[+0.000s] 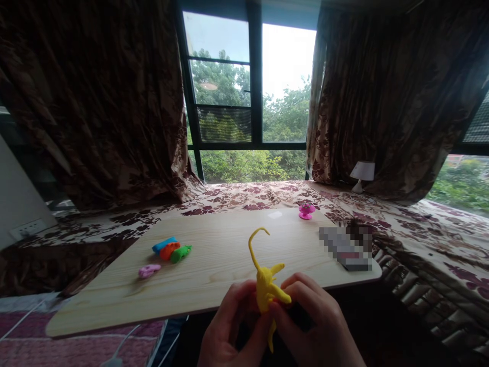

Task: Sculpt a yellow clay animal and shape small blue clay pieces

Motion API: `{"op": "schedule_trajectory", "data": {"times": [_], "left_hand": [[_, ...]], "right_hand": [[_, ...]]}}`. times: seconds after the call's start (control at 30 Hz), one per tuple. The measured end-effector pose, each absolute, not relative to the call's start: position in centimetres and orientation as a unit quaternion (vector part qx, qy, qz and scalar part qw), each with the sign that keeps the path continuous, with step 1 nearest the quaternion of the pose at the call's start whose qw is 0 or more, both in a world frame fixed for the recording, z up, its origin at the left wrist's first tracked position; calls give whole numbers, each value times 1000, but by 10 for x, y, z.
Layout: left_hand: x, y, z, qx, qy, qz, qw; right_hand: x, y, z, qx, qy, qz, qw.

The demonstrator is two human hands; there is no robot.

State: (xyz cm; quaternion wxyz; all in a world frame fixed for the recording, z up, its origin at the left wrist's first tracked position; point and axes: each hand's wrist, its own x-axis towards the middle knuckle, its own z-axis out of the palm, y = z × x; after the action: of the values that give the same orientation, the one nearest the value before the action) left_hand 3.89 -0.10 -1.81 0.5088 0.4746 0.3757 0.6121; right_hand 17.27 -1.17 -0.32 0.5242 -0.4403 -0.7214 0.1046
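Note:
A yellow clay figure (264,288) is held up in front of the table's near edge, between my two hands. It has a rounded body, a long thin curled strand rising at the top, and several stubby limbs out to the right. My left hand (235,326) pinches the body from the left, its fingers curled. From the other side, my right hand (315,323) presses thumb and fingers on the lower right of the figure. Another yellow strand hangs below between the hands. The fingertips partly hide the lower body.
On the pale wooden table (214,275) lie blue clay (164,245), orange clay (169,250), green clay (181,254) and a pink-purple clay piece (148,270) at left. A pink clay figure (306,211) stands at the back right. A pixelated grey object (344,247) sits at the right edge.

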Motion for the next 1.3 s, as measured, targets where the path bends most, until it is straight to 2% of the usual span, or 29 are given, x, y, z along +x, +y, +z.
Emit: {"op": "schedule_trajectory", "data": {"times": [0.23,0.57,0.7,1.03,1.3], "left_hand": [[40,-1,-14,432,333,593,592],[41,-2,-15,424,342,593,593],[39,-1,-10,401,335,590,616],[40,-4,-6,391,344,625,582],[40,-6,-7,410,373,625,549]], "right_hand": [[185,-14,2,-430,-738,89,513],[182,-13,0,-427,-740,116,507],[191,-17,3,-438,-723,86,528],[180,-17,-6,-425,-724,28,543],[178,-12,-12,-421,-724,32,546]]}}
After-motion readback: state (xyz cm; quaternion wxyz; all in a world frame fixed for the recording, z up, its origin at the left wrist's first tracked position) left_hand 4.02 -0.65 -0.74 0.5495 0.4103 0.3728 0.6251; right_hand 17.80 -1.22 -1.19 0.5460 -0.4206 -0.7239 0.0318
